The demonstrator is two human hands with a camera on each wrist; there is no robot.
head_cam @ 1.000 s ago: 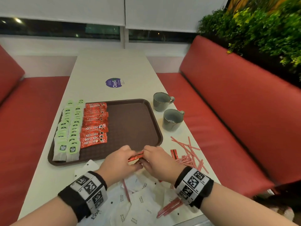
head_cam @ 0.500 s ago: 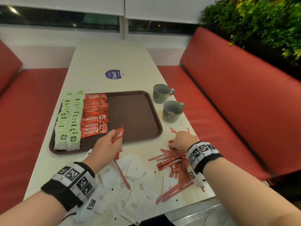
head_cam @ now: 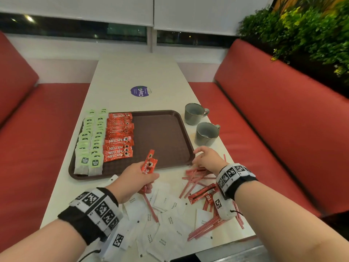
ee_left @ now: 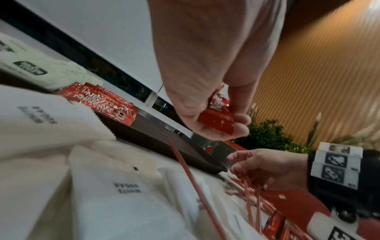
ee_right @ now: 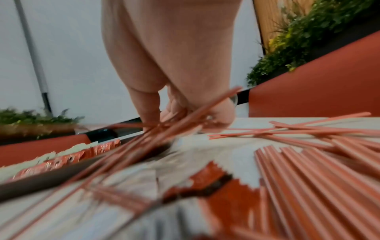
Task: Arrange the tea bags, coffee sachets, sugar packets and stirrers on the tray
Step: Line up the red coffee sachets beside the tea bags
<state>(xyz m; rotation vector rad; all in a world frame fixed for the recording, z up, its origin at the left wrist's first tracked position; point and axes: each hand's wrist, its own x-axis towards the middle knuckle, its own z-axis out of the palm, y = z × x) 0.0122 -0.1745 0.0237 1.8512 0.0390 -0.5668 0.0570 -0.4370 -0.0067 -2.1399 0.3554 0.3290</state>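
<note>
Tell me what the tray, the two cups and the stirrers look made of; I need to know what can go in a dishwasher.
Tray: looks like moulded brown plastic, matt, with a fine grid texture and a raised rim.
Cups: probably glazed ceramic, grey and speckled, with a slight sheen and thick handles.
Stirrers: thin, flat red sticks, likely plastic; the blur leaves it open.

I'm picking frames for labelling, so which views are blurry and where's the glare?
Head view: mostly sharp, blur only around the right hand and stirrers; lamp reflections in the dark window. Left wrist view: held coffee sachets readable, near sugar packets soft. Right wrist view: heavily smeared.
</note>
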